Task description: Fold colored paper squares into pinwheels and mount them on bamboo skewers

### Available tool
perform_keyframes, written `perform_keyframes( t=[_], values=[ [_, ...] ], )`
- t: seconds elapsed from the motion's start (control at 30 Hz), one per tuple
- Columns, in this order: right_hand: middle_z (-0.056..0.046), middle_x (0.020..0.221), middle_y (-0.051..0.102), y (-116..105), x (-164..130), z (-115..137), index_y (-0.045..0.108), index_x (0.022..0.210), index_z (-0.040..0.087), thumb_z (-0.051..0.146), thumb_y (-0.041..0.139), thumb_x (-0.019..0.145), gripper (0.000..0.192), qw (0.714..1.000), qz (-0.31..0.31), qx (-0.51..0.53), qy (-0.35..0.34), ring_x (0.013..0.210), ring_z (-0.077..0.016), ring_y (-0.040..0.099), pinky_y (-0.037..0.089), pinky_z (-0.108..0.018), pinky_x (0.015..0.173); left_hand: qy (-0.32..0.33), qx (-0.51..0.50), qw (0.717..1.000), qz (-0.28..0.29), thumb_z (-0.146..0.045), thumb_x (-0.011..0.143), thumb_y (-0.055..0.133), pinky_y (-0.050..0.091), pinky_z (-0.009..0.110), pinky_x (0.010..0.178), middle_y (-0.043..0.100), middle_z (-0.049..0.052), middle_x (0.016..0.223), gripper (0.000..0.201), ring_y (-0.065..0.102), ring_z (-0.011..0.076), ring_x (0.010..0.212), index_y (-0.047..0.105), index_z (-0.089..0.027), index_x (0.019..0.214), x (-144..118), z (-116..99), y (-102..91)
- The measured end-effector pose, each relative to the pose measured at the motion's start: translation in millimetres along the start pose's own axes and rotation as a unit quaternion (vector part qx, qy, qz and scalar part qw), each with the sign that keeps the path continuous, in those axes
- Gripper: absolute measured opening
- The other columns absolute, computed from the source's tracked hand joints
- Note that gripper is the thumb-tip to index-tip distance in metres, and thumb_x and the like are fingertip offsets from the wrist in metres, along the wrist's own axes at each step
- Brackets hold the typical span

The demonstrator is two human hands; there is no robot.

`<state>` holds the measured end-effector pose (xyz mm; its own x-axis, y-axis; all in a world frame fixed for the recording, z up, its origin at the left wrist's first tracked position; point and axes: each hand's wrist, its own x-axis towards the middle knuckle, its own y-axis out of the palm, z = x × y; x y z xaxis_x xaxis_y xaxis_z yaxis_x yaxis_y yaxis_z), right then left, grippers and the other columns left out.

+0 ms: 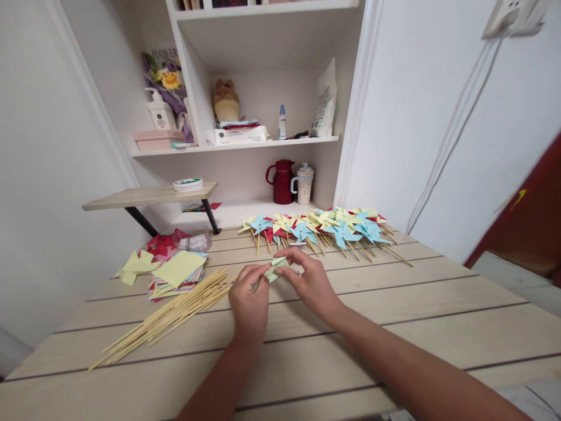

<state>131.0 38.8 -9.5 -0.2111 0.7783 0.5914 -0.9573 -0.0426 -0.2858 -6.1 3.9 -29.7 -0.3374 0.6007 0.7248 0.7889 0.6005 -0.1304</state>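
Note:
A small pale green piece of paper (277, 268), partly folded, is held between my two hands above the middle of the table. My left hand (250, 295) is closed on its left side, with fingers and thumb pinching it. From the right, my right hand (307, 275) pinches the same paper between thumb and fingers. The fingers hide part of its folds. Beyond my hands lie several finished paper pinwheels (344, 233) on sticks, in blue, yellow and red. Left of my left hand is a loose bundle of thin wooden sticks (175, 313).
Behind the sticks stands a stack of coloured paper squares (179, 269), with a yellow cut paper (137, 266) and red pieces (163, 244) beside it. A small raised shelf (149, 196) is at the back left. A red jug (283, 182) and a lidded cup (304, 184) stand behind the pinwheels.

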Motion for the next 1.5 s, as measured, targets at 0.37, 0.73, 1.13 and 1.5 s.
perform_keyframes(
  t=[0.37, 0.73, 1.13, 1.5],
  values=[
    [-0.001, 0.087, 0.067, 1.3, 0.2, -1.6, 0.065, 0.092, 0.023, 0.023, 0.063, 0.082, 0.011, 1.000, -0.005, 0.010, 0.008, 0.084, -0.0191, 0.057, 0.044, -0.032, 0.080, 0.002, 0.017, 1.000, 0.009, -0.018, 0.083, 0.064, 0.053, 0.028, 0.075, 0.076, 0.002, 0.085, 0.018, 0.069, 0.0178, 0.079, 0.077, -0.023, 0.094, -0.1, 3.9, 0.4],
    [0.000, 0.082, 0.066, 0.3, 2.4, -4.0, 0.064, 0.084, 0.022, 0.022, 0.063, 0.077, 0.007, 0.999, 0.002, 0.037, 0.033, 0.083, -0.0186, 0.058, 0.045, -0.031, 0.080, 0.092, 0.024, 0.994, 0.047, -0.005, 0.084, 0.051, 0.054, 0.026, 0.075, 0.075, 0.002, 0.088, 0.037, 0.070, 0.0154, 0.081, 0.077, -0.025, 0.100, 3.3, 3.8, -4.8],
    [0.001, 0.077, 0.061, -2.8, 8.1, -3.5, 0.061, 0.075, 0.021, 0.019, 0.063, 0.071, 0.005, 0.995, 0.009, 0.083, 0.062, 0.077, -0.0165, 0.055, 0.044, -0.029, 0.075, 0.035, -0.019, 0.996, 0.075, -0.004, 0.079, 0.051, 0.053, 0.027, 0.076, 0.073, 0.001, 0.086, 0.037, 0.068, 0.0157, 0.082, 0.078, -0.026, 0.093, 7.1, 6.6, -4.2],
    [0.000, 0.081, 0.066, -8.3, 8.7, -5.0, 0.073, 0.095, 0.023, 0.023, 0.066, 0.076, 0.020, 0.997, 0.016, 0.063, 0.042, 0.078, -0.0168, 0.058, 0.047, -0.030, 0.076, -0.072, -0.088, 0.992, 0.054, -0.025, 0.080, 0.068, 0.053, 0.029, 0.076, 0.074, 0.004, 0.085, 0.014, 0.067, 0.0184, 0.081, 0.079, -0.022, 0.087, 7.0, 6.3, 2.5]
  ],
)
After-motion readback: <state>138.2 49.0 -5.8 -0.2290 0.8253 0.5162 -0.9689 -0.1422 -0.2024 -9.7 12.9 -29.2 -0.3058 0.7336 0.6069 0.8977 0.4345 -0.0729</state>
